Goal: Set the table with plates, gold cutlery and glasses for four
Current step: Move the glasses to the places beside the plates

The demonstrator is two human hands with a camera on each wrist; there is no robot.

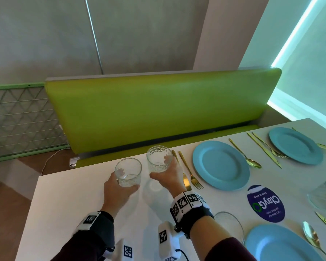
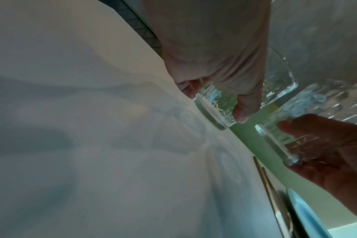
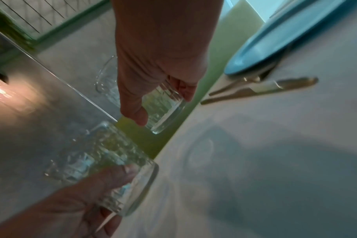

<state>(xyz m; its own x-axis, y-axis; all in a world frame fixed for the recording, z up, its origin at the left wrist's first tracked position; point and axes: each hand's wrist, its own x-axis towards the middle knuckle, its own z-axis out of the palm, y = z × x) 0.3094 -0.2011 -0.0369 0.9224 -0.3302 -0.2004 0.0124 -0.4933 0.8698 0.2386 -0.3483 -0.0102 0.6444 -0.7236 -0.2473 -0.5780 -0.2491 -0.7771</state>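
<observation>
At a white table [image 1: 68, 204] beside a green bench [image 1: 158, 110], the left hand [image 1: 117, 193] grips one glass [image 1: 128, 172] and the right hand [image 1: 169, 178] grips another glass [image 1: 159, 159]. Both are carried upright by the sides, likely bound for the place settings.

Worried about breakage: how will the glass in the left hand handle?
The glass looks rigid and fragile. Its thick base suggests it is bottom-heavy and unlikely to tip. The patterned wall probably aids the left hand, though clear glass may be slippery.

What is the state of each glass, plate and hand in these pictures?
left hand: holds left glass, upright, empty
right hand: holds right glass, upright, empty, lifted off the table
nearest blue plate: empty, flat on white table
gold fork: lies beside that plate
</observation>
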